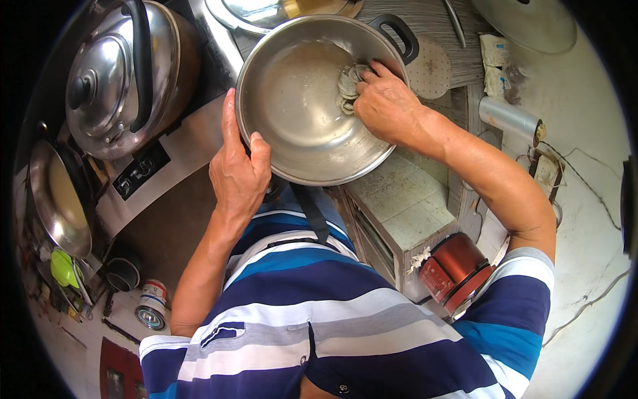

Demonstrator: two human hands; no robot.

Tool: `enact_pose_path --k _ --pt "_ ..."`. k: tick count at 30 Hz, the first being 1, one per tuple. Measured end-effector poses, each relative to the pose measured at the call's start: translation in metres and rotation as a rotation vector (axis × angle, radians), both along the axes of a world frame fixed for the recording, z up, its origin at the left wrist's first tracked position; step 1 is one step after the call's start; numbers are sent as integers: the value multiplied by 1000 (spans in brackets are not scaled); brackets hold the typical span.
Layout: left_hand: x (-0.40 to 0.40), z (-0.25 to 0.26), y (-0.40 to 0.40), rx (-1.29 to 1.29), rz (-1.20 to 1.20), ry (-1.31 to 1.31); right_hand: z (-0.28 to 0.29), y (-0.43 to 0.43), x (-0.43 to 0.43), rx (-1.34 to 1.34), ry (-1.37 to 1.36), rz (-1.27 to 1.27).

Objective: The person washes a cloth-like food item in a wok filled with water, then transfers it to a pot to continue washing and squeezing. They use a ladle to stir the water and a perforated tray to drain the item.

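Observation:
A wide stainless steel pot [294, 99] is tilted so that its inside faces me, with a little moisture on the metal. My left hand [241, 167] grips its left rim, thumb on the inner side and index finger along the outer wall. Inside, by the right wall, my right hand [386, 102] holds a metal scouring pad [349, 87] against the steel. One black side handle [398, 37] sticks out at the pot's upper right. The fingertips of my right hand are partly hidden behind the pad and knuckles.
A large lidded pot [114, 75] stands on the stove [194, 134] at left. Beyond it hangs or leans a shallow metal pan [60, 199]. A round perforated board [431, 67] lies right of the pot. Below are a tiled ledge [398, 204] and a red appliance [456, 269].

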State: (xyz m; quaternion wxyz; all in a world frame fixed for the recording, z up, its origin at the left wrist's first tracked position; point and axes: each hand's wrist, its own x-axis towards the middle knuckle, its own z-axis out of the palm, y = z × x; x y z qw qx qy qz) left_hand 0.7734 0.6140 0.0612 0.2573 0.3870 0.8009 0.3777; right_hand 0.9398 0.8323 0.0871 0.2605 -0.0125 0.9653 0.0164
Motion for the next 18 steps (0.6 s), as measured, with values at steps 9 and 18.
enact_pose_path --k 9,18 --pt "-1 6 4 -66 -1 -86 3 -55 -19 -753 -337 -506" --pt "-3 4 4 -49 -20 -75 -3 -72 -10 -799 -163 -647"
